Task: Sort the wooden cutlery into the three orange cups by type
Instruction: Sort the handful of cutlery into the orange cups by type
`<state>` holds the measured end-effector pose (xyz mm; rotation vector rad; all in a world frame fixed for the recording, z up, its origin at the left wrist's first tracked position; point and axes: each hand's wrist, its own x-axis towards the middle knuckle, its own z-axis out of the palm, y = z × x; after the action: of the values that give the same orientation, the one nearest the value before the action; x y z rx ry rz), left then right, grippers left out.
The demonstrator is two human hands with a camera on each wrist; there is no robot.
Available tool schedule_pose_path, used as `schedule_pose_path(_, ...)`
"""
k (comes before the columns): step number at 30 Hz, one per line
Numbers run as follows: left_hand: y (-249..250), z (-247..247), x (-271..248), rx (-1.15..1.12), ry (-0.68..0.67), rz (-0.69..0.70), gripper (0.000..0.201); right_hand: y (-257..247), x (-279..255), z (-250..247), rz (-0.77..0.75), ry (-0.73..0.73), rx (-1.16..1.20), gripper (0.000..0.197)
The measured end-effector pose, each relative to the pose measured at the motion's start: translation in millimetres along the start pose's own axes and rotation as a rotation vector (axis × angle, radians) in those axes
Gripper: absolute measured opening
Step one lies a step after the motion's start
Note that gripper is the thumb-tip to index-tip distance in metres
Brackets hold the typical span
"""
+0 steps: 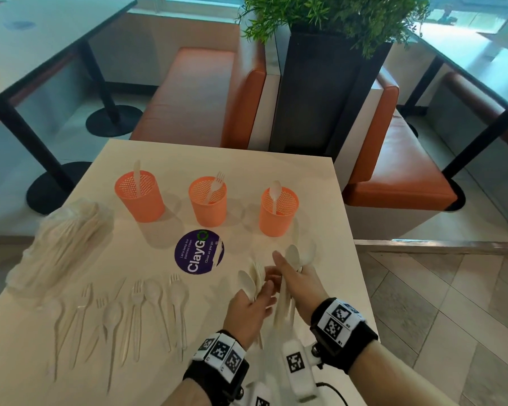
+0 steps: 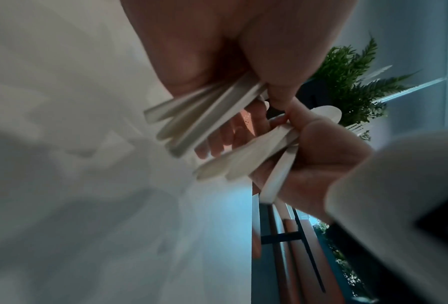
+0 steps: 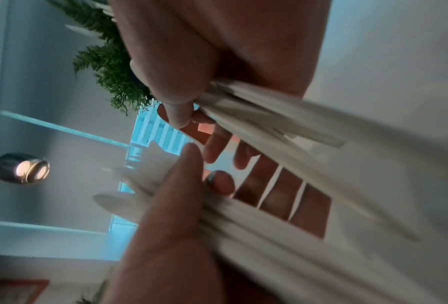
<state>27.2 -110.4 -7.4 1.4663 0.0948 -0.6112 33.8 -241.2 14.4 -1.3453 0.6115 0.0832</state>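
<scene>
My left hand (image 1: 251,310) grips a mixed bundle of spoons and forks (image 1: 254,278); my right hand (image 1: 298,284) holds spoons (image 1: 299,256), low right of centre, below the three orange cups (image 1: 207,200). Light, stiff, slippery, I judge; pinch the handles.

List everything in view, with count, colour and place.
cups: three, orange mesh, in a row across the table; left holds a knife, middle a fork, right a spoon.
loose cutlery: many pieces, pale wood, spread on the table's near left.
bag: one, clear, packed with cutlery, left edge.
sticker: one, purple, round, before the middle cup.
table: one, cream.
benches: two, orange, beyond.
planter: one, dark, green plant, between the benches.
left hand: grips a cutlery bundle.
right hand: grips spoons.
</scene>
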Motion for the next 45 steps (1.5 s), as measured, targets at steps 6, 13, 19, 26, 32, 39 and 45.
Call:
schedule_pose_path(6, 15, -11, -2, 0.214, -0.086, 0.155, 0.033, -6, -4, 18, 0.074, -0.041, 0.122, 0.040)
schedule_pose_path(13, 27, -25, 0, 0.292, -0.155, 0.186, 0.050, -15, -12, 29, 0.202, -0.146, 0.096, 0.045)
schedule_pose_path(19, 36, -20, -3, 0.261, -0.095, 0.241, 0.048, -26, -20, 38, 0.229, -0.138, 0.020, 0.055)
schedule_pose_path(26, 52, -27, -12, 0.267, -0.144, 0.165, 0.012, -33, -27, 36, 0.271, -0.258, 0.182, 0.039)
schedule_pose_path(32, 57, -37, -22, 0.201, -0.106, 0.108, 0.013, -58, -21, 28, -0.033, -0.281, 0.142, 0.052)
schedule_pose_path(39, 59, -61, -28, 0.311, -0.033, 0.221, 0.017, -112, -12, 23, -0.463, -0.280, -0.536, 0.012)
schedule_pose_path(45, 63, -88, -38, 0.442, 0.053, 0.346, 0.033, -133, -11, 44, -0.514, -0.513, -0.911, 0.013)
